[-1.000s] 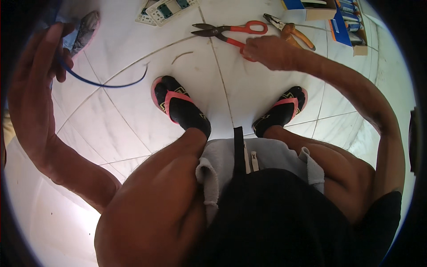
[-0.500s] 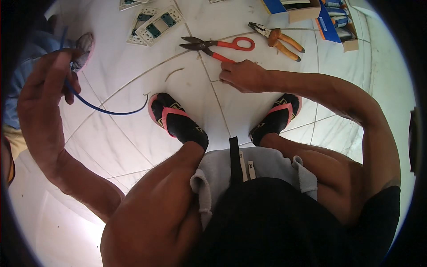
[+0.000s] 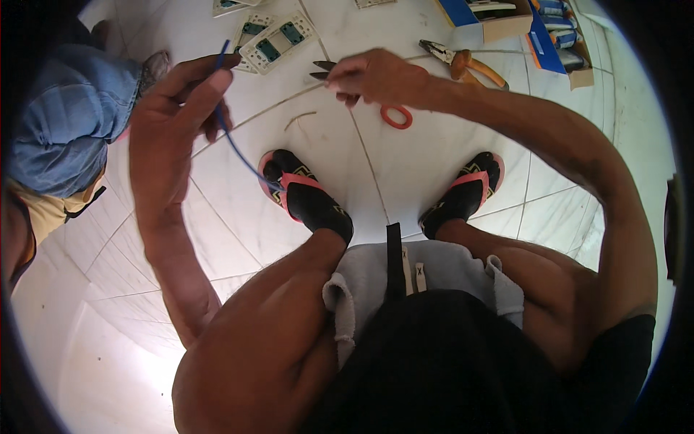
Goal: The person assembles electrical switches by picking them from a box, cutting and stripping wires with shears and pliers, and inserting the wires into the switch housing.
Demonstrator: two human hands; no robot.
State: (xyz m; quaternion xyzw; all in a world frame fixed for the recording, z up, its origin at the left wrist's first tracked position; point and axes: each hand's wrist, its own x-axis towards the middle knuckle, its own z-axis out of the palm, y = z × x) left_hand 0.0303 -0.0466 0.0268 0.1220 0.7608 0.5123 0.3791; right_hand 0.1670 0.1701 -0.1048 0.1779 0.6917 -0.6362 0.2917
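Observation:
My left hand (image 3: 184, 98) is raised at the left, pinching a blue electrical wire (image 3: 235, 141) between thumb and fingers. One end sticks up above the fingertips, and the rest curves down toward my left foot. My right hand (image 3: 376, 78) is over a pair of red-handled snips (image 3: 396, 117) and hides their middle. The dark blade tips show beyond the fingers, and part of the red handles shows below and behind the hand. Its fingers are loosely bent and somewhat apart, with nothing visible between them; the snips appear to lie on the floor.
Combination pliers (image 3: 466, 65) with orange grips lie right of the snips. White socket plates (image 3: 278, 43) are at the back. Open blue cartons (image 3: 557, 43) stand at the far right. A short wire scrap (image 3: 300, 118) lies on the tiles. Another person's jeans (image 3: 69, 123) are at the left.
My left hand has moved right and slightly up with the blue wire. My right hand has shifted left and up from the lower snips handle to over their middle. The view has shifted slightly.

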